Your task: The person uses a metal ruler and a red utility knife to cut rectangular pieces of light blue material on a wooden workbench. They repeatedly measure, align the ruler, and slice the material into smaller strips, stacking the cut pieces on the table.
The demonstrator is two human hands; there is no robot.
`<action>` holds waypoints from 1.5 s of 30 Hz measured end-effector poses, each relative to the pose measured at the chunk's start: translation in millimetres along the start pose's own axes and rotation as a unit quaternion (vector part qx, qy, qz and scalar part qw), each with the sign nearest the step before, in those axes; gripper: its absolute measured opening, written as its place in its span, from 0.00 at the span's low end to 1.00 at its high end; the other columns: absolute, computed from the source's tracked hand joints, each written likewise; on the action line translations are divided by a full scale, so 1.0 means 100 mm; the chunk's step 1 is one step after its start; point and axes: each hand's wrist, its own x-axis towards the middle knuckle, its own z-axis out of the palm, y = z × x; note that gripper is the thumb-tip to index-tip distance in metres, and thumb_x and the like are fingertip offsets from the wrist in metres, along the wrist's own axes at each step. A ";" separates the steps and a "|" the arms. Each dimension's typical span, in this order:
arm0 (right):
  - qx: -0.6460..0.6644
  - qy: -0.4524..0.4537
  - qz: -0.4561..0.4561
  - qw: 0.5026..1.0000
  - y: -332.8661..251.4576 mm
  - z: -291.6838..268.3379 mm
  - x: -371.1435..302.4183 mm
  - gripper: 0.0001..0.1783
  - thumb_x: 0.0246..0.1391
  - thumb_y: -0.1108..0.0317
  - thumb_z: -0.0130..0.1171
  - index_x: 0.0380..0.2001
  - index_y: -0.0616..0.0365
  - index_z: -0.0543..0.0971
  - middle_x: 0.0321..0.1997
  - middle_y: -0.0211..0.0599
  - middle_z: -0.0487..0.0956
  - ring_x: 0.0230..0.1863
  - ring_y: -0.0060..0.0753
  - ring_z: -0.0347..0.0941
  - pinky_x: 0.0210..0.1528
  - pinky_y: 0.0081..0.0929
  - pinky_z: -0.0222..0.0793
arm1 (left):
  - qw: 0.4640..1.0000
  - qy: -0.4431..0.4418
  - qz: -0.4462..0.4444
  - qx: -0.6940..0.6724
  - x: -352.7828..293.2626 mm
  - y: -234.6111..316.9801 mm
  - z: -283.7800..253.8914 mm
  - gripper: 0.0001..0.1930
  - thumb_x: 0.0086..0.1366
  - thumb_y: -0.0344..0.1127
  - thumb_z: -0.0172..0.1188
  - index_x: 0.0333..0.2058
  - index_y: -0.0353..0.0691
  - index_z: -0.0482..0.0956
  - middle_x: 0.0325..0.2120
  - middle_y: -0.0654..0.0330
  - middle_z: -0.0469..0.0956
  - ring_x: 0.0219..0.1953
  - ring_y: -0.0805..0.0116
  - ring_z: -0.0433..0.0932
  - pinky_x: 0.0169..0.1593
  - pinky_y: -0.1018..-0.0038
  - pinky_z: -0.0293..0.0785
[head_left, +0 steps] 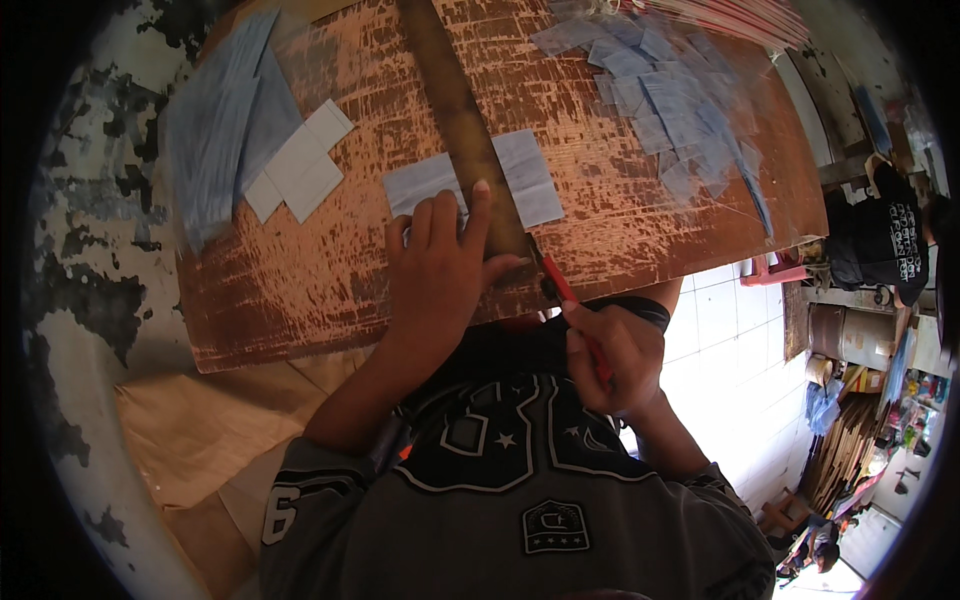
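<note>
My left hand point(437, 255) lies with fingers stretched out over a long dark straightedge point(455, 95) and the sheet beneath it, holding both down. Its thumb reaches across the straightedge's near end. The grey-blue, thin sheet point(530, 178) shows on both sides of the straightedge; whether it is one piece or two I cannot tell. In my right hand point(622, 352) is a red cutter knife point(562, 282), its fingers wrapped round the handle. The knife's dark front end is close to the straightedge's right edge, near the board's front; the blade tip is too small to make out.
Beneath everything is a worn, scratched brown board point(330, 275). Long translucent sheets point(215, 140) and white rectangular pieces point(305, 165) lie at left. Small translucent pieces point(665, 100) are heaped at far right, near pink-red strips point(700, 15). Another person point(880, 235) is at right.
</note>
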 end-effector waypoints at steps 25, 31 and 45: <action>0.053 0.166 0.213 0.961 0.73 -0.15 0.30 0.17 0.75 0.68 0.64 0.63 0.58 0.84 0.62 0.43 0.86 0.58 0.34 0.86 0.65 0.32 0.77 | 0.997 -0.014 0.017 -0.074 -0.09 -0.11 -0.24 0.63 0.52 0.85 0.61 0.78 0.48 0.69 0.58 0.53 0.73 0.63 0.54 0.73 0.69 0.46 0.58; -0.072 0.134 0.114 0.982 0.96 -0.07 0.61 0.20 0.65 0.77 0.68 0.59 0.51 0.86 0.50 0.45 0.83 0.49 0.46 0.83 0.53 0.39 0.79 | 0.998 -0.024 0.028 -0.056 -0.12 -0.09 -0.28 0.57 0.54 0.79 0.67 0.75 0.48 0.73 0.59 0.53 0.74 0.64 0.54 0.74 0.70 0.48 0.57; -0.241 0.000 0.065 0.968 0.97 -0.03 0.67 0.26 0.60 0.49 0.75 0.60 0.43 0.86 0.59 0.44 0.76 0.60 0.51 0.72 0.62 0.49 0.69 | 0.996 0.016 0.020 -0.080 -0.11 -0.15 -0.26 0.45 0.58 0.58 0.77 0.73 0.49 0.77 0.58 0.59 0.79 0.60 0.61 0.79 0.68 0.54 0.61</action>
